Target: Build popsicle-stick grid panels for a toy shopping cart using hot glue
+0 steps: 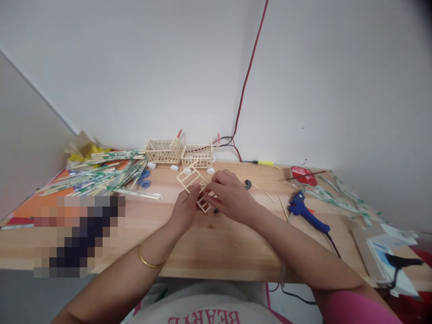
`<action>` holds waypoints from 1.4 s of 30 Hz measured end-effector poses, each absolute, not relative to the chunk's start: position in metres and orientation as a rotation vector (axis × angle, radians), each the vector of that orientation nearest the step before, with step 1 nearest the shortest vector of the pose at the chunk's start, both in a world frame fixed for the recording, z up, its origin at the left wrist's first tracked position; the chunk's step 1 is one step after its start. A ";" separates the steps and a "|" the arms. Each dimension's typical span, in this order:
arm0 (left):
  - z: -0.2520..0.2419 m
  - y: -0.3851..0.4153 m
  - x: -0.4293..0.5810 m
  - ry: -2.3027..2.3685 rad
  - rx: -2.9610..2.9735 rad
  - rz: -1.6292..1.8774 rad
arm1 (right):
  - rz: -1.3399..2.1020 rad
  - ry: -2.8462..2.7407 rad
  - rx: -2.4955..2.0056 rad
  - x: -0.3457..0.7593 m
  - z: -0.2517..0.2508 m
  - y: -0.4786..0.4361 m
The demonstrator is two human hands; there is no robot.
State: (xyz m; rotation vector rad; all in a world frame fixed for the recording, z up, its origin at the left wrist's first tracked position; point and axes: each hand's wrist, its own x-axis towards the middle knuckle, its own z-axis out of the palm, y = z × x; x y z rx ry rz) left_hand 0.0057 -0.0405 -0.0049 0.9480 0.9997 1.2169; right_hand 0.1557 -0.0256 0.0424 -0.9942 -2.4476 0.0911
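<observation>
My left hand [185,208] pinches a small ladder-like frame of thin wooden sticks [191,176], tilted above the table. The fingers of my right hand [231,195] are closed at the frame's right side; their tips overlap it, and any small piece between them is hidden. Just behind the frame stand two little shopping carts made of sticks, a left cart [163,153] and a right cart [197,157], both on white wheels. Each cart has a handle with a red part. Close to my right hand lies a small black curved object [248,184].
A blue hot glue gun [308,212] and loose sticks [282,207] lie to the right. Wrapped chopsticks [101,176] and blue discs [145,183] cover the left. A yellow-handled tool [265,163] rests by the wall. Torn wrappers [332,198] and a cardboard piece [362,252] are far right.
</observation>
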 end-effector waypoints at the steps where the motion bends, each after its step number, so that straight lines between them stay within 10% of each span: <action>1: -0.004 -0.041 0.006 1.006 0.948 1.209 | 0.143 -2.452 -0.976 0.155 0.042 -0.025; 21: -0.016 -0.025 0.005 0.862 0.648 1.262 | 0.847 -1.405 -0.697 0.188 0.060 -0.035; 34: -0.006 -0.037 0.001 1.049 1.026 1.348 | 0.057 -2.332 -1.124 0.144 0.038 -0.042; 42: -0.001 -0.040 0.002 1.070 1.055 1.357 | 0.142 -2.402 -1.073 0.133 0.032 -0.040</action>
